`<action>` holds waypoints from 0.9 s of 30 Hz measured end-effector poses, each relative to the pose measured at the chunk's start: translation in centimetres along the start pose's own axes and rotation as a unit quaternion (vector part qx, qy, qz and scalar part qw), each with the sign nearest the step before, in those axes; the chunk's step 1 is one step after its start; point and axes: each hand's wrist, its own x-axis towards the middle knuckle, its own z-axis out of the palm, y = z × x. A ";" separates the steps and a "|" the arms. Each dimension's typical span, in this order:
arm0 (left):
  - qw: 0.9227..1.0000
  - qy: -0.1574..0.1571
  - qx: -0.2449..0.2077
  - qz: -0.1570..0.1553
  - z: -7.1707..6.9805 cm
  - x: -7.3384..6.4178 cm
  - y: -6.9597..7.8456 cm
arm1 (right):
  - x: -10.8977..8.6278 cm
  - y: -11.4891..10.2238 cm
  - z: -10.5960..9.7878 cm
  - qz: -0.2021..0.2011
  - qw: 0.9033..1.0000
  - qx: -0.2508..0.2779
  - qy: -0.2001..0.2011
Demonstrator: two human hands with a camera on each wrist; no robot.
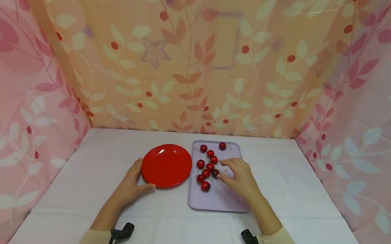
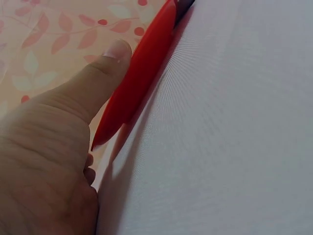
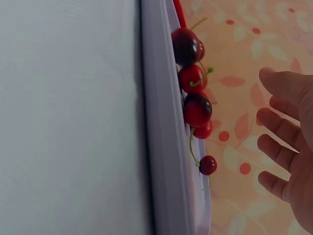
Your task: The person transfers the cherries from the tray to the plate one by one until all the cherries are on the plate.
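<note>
A red plate (image 1: pixel 166 165) lies on the left, and my left hand (image 1: pixel 132 182) rests against its left and lower rim. In the left wrist view, the straight thumb (image 2: pixel 100 76) overlaps the edge of the plate (image 2: pixel 142 73). To the right, a light purple tray (image 1: pixel 217 198) holds several red cherries (image 1: pixel 205 186), some with stems. My right hand (image 1: pixel 241 177) hovers over the tray's right side, fingers spread and loosely bent. Its thumb tip is close to a dark cherry (image 1: pixel 215 173). In the right wrist view, nothing shows between the fingers of the right hand (image 3: pixel 288 132).
A white cloth (image 1: pixel 159 226) covers the table. Patterned curtains stand behind it (image 1: pixel 186 60) and on both sides. The tray's left edge is right beside the plate. A black wrist mount (image 1: pixel 250 238) sits on the right cuff, another (image 1: pixel 125 231) on the left.
</note>
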 end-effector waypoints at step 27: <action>1.000 0.002 0.013 -0.009 0.2 0.0 0.1 | -0.4 -0.9 3.0 0.008 0.997 -0.031 -0.067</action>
